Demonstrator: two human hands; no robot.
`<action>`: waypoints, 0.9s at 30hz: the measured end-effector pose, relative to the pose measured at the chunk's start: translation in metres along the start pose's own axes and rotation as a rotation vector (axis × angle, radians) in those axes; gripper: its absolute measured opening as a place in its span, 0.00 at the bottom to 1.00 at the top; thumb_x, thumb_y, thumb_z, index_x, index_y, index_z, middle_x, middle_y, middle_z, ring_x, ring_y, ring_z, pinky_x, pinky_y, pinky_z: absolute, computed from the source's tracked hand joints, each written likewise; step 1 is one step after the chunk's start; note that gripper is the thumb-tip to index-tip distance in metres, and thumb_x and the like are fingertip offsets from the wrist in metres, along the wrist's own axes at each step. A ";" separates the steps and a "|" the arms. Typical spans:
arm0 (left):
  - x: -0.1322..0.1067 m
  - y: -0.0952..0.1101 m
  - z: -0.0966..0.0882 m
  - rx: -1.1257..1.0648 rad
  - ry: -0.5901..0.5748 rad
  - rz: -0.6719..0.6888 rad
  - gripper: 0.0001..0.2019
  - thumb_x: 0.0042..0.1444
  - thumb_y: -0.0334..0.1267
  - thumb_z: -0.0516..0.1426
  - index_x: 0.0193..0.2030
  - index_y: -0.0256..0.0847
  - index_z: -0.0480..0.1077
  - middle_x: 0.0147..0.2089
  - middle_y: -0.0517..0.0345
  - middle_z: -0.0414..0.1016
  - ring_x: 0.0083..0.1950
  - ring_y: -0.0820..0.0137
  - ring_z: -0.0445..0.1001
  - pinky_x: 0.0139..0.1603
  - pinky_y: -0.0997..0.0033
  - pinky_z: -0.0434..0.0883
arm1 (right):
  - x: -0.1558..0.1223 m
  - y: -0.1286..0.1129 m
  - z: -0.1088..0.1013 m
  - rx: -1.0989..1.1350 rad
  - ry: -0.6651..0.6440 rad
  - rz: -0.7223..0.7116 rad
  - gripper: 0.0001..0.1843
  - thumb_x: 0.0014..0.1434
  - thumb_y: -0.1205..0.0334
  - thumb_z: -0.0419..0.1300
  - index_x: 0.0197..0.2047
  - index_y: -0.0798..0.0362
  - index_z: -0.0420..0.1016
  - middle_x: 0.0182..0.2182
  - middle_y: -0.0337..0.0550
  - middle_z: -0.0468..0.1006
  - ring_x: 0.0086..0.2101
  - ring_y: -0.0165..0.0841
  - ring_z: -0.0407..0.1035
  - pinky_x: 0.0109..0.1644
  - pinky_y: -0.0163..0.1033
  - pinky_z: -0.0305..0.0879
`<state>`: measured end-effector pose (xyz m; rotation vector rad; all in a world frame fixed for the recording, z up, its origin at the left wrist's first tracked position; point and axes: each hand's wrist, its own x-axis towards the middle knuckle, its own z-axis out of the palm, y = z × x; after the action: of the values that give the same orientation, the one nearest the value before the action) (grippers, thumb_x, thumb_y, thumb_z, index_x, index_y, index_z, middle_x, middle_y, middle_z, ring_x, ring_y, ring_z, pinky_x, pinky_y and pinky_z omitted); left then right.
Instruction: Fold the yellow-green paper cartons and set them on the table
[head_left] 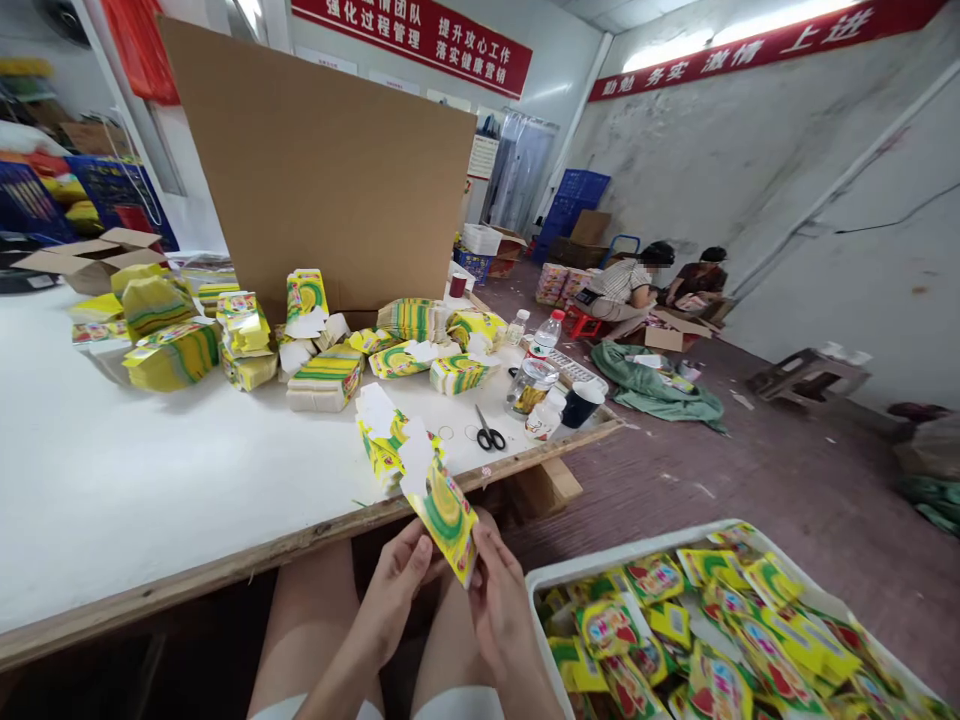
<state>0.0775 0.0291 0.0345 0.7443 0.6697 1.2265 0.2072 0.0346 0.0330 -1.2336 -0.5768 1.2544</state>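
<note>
Between my two hands is a yellow and green printed paper box [448, 510], its white flap tilted up toward the table. My left hand [399, 572] pinches its lower left side between thumb and fingers. On the opposite edge, the fingers of my right hand [496, 575] are closed on the same box. Just beyond it, a few similar flat boxes [379, 430] with white flaps lie near the table edge. To my right stands a white bin [536, 600] full of yellow packets [660, 620] with red fruit prints.
Bundles of flat boxes [326, 380] line the white table [187, 480] before a cardboard sheet [322, 170]. Scissors [490, 436], a clear jar [531, 388], a bottle [546, 335] and a dark cup [583, 402] stand at the right. Two people [630, 285] sit farther back.
</note>
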 end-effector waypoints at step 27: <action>-0.008 -0.005 0.017 0.029 -0.041 -0.009 0.13 0.60 0.41 0.60 0.48 0.40 0.77 0.42 0.49 0.84 0.44 0.60 0.81 0.46 0.65 0.75 | -0.045 -0.013 -0.031 -0.338 -0.209 -0.116 0.23 0.54 0.43 0.64 0.39 0.56 0.80 0.34 0.49 0.81 0.37 0.42 0.74 0.42 0.42 0.70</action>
<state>0.0926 0.0176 0.0411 0.7876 0.6580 1.1930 0.2257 -0.0163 0.0478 -1.3309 -1.0320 1.2277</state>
